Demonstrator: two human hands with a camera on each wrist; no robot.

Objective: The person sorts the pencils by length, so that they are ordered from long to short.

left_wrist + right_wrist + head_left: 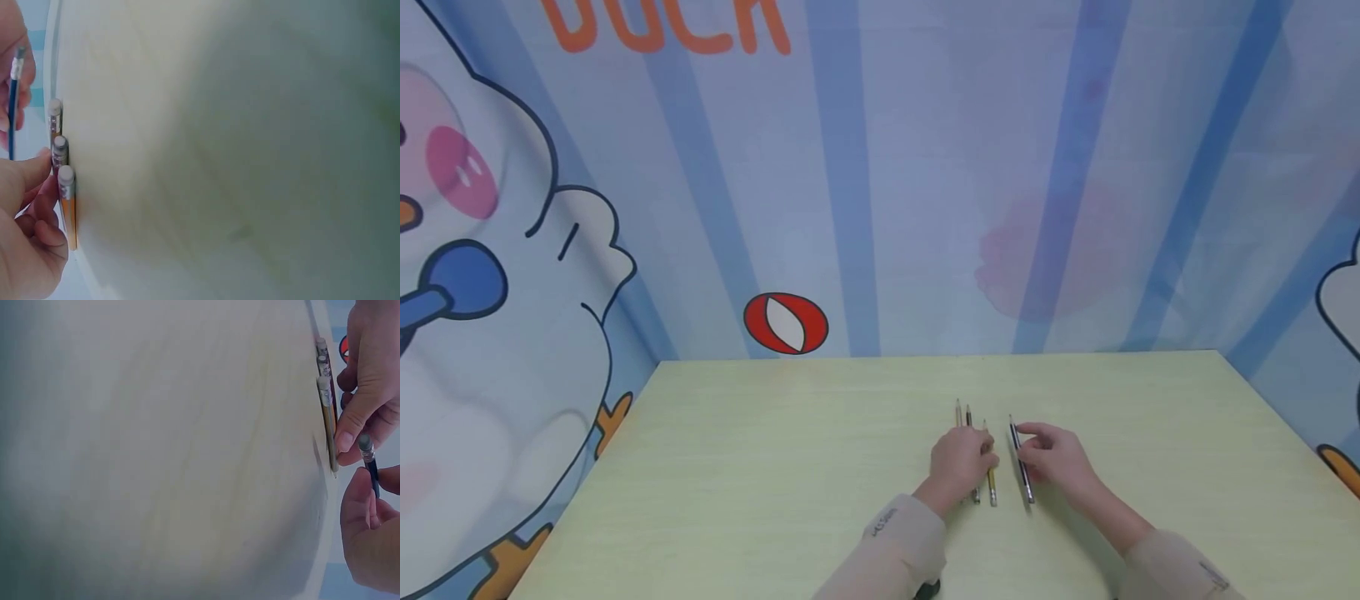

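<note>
Three pencils lie side by side on the table, partly covered by my left hand (961,458). Its thumb and fingers pinch the yellow pencil (992,490), the rightmost of them, around the middle. A dark pencil (968,412) comes next to it, and a light wooden pencil (958,410) is on the far left. A short way to the right, my right hand (1056,454) pinches a dark blue pencil (1024,475) between thumb and fingers, point away from me. Its grey eraser end shows in the right wrist view, where the dark blue pencil (371,465) is tilted.
The pale yellow table (760,467) reaches back to a blue striped cloth backdrop (925,183) with a printed duck and orange letters. A small dark object (927,590) shows at the left sleeve (895,550).
</note>
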